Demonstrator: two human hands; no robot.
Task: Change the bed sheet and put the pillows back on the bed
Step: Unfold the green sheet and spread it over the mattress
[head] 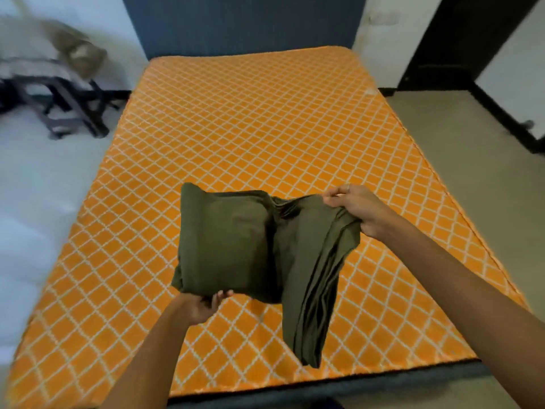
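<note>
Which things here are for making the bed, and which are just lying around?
For the job:
- green sheet, still folded, held by the left hand and right hand
- bare orange mattress
- blue headboard

Just lying around:
- dark folding stand on the floor, left of the bed
- blurry bundle above it, too blurred to name

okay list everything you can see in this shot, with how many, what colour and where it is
mattress: one, orange with white diamond lattice, centre, bare
sheet: one, olive green, folded, held above the near half of the mattress, one end hanging loose
headboard: one, dark blue, at the far end of the mattress
chair: one, dark frame, far left on the floor, blurred
pile: one, pale and khaki cloth, on the chair, too blurred to identify
doorway: one, dark, far right
left hand: one, grips the sheet's lower edge
right hand: one, pinches the sheet's upper right edge
</note>
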